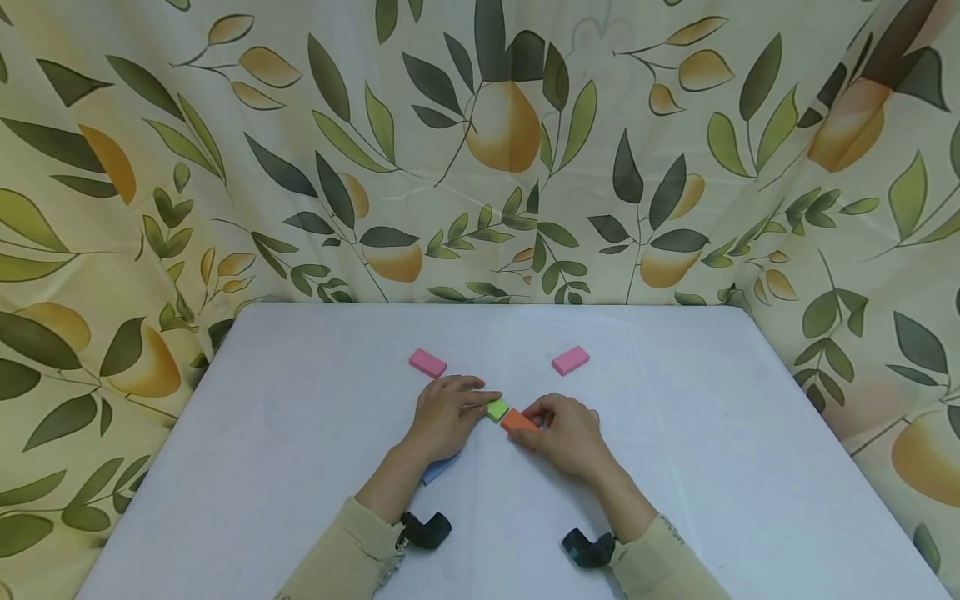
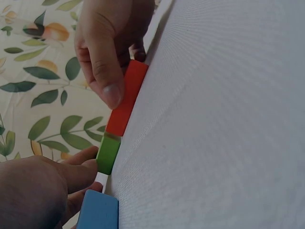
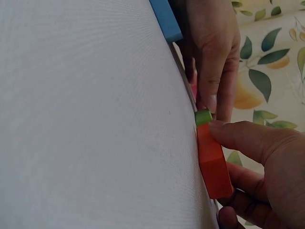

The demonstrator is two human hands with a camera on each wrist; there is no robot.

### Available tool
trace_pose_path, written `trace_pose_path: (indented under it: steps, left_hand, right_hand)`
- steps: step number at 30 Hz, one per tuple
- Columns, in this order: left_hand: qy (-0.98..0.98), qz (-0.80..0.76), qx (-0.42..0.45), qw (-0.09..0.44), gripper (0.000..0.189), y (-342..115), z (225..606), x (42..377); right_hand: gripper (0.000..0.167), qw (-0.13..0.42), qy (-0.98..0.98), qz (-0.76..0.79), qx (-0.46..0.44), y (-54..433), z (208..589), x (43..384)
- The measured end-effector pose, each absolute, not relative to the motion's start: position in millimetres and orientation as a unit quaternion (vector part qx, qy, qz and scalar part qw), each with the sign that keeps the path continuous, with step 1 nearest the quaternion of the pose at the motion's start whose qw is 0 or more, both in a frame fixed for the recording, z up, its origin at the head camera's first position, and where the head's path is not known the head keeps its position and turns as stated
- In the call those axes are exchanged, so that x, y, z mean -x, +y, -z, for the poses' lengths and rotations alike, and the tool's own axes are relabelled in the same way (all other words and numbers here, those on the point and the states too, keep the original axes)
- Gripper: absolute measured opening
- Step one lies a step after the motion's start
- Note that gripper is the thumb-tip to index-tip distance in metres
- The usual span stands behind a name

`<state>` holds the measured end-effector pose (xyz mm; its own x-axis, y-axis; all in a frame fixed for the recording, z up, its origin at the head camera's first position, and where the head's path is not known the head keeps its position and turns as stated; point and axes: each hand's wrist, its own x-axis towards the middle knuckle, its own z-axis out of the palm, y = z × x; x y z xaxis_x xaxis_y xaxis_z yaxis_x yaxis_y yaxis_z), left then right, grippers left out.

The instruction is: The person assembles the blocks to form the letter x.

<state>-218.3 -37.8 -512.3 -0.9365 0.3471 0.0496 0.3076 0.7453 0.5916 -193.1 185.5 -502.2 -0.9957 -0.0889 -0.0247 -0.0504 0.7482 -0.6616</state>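
Observation:
An orange block (image 1: 519, 421) and a green block (image 1: 497, 409) lie end to end on the white table. My right hand (image 1: 572, 432) holds the orange block, thumb on its near side and fingers on its far side. At the green block, my left hand (image 1: 448, 418) pinches with thumb and fingers. In the left wrist view the green block (image 2: 108, 153) meets the lower end of the orange one (image 2: 127, 98). A blue block (image 1: 440, 469) lies beside my left wrist, partly covered by it in the head view.
Two pink blocks lie farther back on the table, one at left (image 1: 427, 362) and one at right (image 1: 571, 360). The white tabletop (image 1: 300, 358) ends at a patterned curtain (image 1: 510, 217) with fruit and leaves. Black wrist cameras (image 1: 426, 531) sit at both cuffs.

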Motion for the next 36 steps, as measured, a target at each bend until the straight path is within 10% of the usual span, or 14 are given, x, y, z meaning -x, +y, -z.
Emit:
trace_pose_path:
  steps: [36]
  left_hand:
    - [0.933,-0.315,-0.171,0.032,0.033,-36.9,514.6,219.2]
  right_hand:
    - [0.027,0.015,0.937,0.347,0.032,181.0,506.7,193.9]
